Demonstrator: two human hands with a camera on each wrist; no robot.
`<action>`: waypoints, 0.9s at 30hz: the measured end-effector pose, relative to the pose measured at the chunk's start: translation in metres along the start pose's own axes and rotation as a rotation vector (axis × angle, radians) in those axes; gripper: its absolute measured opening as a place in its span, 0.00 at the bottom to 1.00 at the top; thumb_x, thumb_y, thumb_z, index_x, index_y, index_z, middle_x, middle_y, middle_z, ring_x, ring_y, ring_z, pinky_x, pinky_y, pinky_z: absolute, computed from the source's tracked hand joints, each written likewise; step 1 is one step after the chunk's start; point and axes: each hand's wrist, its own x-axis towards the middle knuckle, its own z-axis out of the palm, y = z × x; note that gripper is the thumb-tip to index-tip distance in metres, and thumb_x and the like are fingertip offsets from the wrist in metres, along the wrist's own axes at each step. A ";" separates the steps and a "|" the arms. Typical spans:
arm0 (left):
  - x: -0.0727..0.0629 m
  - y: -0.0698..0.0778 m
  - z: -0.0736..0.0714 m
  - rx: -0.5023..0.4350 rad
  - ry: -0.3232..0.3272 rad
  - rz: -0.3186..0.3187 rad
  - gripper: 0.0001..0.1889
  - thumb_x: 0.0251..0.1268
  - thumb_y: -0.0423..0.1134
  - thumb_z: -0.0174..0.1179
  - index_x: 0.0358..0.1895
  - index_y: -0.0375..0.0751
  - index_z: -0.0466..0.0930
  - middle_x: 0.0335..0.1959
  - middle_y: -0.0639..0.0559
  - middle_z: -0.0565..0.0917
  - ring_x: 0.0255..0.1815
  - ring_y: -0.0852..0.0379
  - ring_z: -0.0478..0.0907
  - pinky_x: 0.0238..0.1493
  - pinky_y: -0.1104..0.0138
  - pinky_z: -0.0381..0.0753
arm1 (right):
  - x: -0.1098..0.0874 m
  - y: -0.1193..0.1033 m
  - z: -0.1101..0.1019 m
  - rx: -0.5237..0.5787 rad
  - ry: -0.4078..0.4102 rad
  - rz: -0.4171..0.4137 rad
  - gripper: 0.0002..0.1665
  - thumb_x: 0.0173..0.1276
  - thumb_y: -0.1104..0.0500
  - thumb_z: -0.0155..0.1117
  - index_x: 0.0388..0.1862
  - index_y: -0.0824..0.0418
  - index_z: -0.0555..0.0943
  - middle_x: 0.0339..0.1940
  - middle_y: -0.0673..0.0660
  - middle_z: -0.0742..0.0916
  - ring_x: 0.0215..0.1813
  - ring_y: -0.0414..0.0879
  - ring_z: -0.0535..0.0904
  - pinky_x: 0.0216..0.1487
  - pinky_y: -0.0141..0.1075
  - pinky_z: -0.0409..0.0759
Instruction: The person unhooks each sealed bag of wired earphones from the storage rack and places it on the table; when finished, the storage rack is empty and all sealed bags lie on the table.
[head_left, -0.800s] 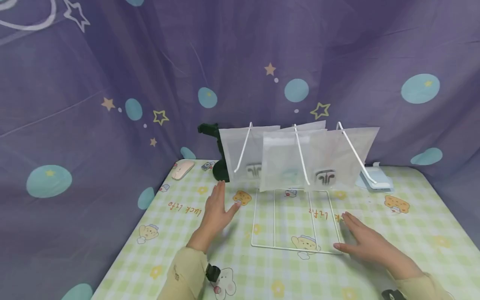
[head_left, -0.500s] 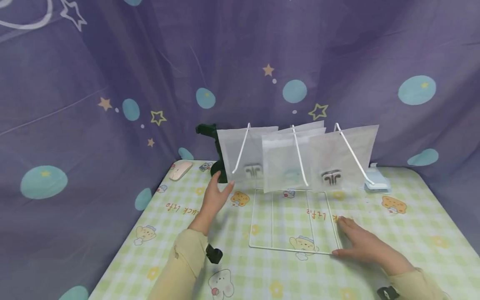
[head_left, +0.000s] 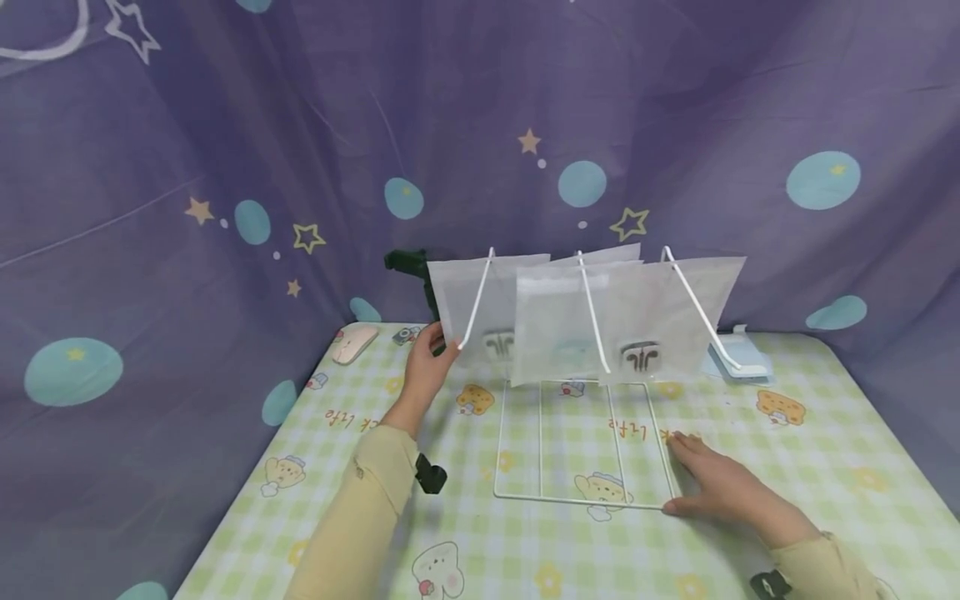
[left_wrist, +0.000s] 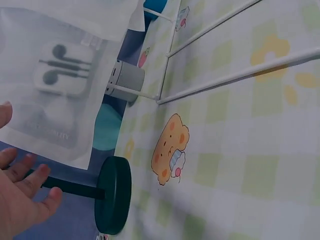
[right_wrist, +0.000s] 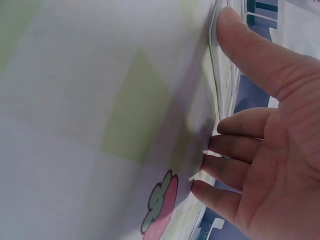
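My left hand (head_left: pixel 426 371) is at the lower left edge of the left white zip bag (head_left: pixel 468 292). Its thumb and fingers are spread apart around the bag's edge, not closed on it. Earphones (left_wrist: pixel 65 67) show through that bag. A white wire rack (head_left: pixel 585 500) stands on the table, with several bags hanging from its prongs. The middle bag (head_left: pixel 551 325) and the right bag (head_left: pixel 682 308) overlap. My right hand (head_left: pixel 720 483) rests beside the rack's front right corner, thumb at the frame and fingers extended along the table.
Behind the left bag stands a dark green stand with a round base (left_wrist: pixel 114 195). A pale mouse (head_left: pixel 355 344) lies at the back left. Light blue flat items (head_left: pixel 738 358) lie at the back right. A purple curtain (head_left: pixel 450 125) hangs behind the checked tablecloth (head_left: pixel 825 467).
My left hand has moved forward to the left bag's lower edge. The right hand keeps its place by the rack's corner. The head view has shifted slightly.
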 end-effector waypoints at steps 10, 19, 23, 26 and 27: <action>0.009 0.002 0.006 -0.094 0.019 -0.071 0.18 0.69 0.39 0.61 0.57 0.33 0.77 0.53 0.38 0.81 0.54 0.46 0.78 0.53 0.58 0.77 | -0.001 0.000 0.001 0.010 -0.020 -0.005 0.64 0.44 0.35 0.76 0.67 0.78 0.66 0.68 0.78 0.66 0.67 0.77 0.61 0.62 0.65 0.65; 0.016 -0.005 0.011 -0.084 0.017 -0.085 0.14 0.69 0.38 0.60 0.48 0.28 0.81 0.32 0.46 0.83 0.31 0.58 0.73 0.35 0.67 0.73 | -0.001 0.001 0.001 0.004 0.003 -0.027 0.62 0.45 0.36 0.76 0.66 0.78 0.67 0.68 0.79 0.67 0.66 0.77 0.62 0.60 0.65 0.67; 0.014 -0.004 0.012 -0.085 0.053 -0.062 0.14 0.68 0.38 0.61 0.36 0.24 0.80 0.20 0.57 0.74 0.25 0.59 0.66 0.29 0.68 0.67 | -0.002 0.003 0.002 0.019 -0.002 -0.026 0.62 0.47 0.35 0.75 0.67 0.78 0.66 0.68 0.78 0.66 0.67 0.77 0.61 0.60 0.65 0.67; 0.011 -0.005 0.012 -0.110 0.076 -0.027 0.14 0.67 0.38 0.62 0.36 0.25 0.81 0.23 0.54 0.79 0.27 0.59 0.68 0.32 0.68 0.69 | -0.003 0.004 0.003 0.025 -0.011 -0.018 0.62 0.47 0.35 0.75 0.67 0.77 0.66 0.69 0.78 0.66 0.67 0.76 0.61 0.60 0.65 0.67; 0.011 -0.006 0.012 -0.119 0.086 -0.011 0.14 0.67 0.38 0.63 0.37 0.25 0.82 0.26 0.53 0.81 0.29 0.60 0.70 0.34 0.68 0.70 | -0.003 0.004 0.003 0.028 -0.014 -0.012 0.62 0.47 0.35 0.75 0.67 0.77 0.66 0.69 0.78 0.66 0.68 0.76 0.61 0.61 0.64 0.66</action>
